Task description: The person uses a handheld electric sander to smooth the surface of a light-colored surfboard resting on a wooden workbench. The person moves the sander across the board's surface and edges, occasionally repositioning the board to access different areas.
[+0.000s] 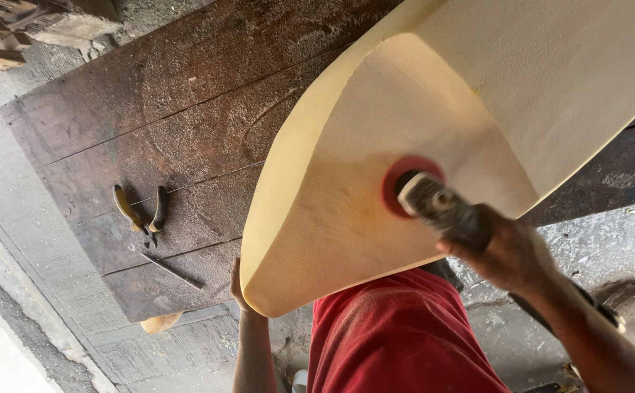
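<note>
Pliers (141, 212): lie on the dark plank worktop (186, 109), left of the foam, handles apart, touching nothing in use.
Rod (172, 271): thin dark metal piece just below the pliers, flat on the planks.
Left hand (238, 287): fingers pressed against the lower edge of the foam from behind; only fingertips and the side of the palm show, so how far it wraps I cannot tell.
Foam (419, 124): large pale yellow block, shaped with curved faces, held tilted above the worktop and resting partly on it at the upper right. Judged light, soft, springy; surface rough, not slippery; edges likely to tear or dent under a hard pinch. Best held by a broad flat palm at an edge, as the left hand does.
Sander (434, 200): handheld power tool with a red disc (405, 175) pressed to the foam's face.
Right hand (503, 251): closed tight around the sander's body.
Obstruction: the foam hides much of the worktop; the red shirt (397, 335) sits close below it.
</note>
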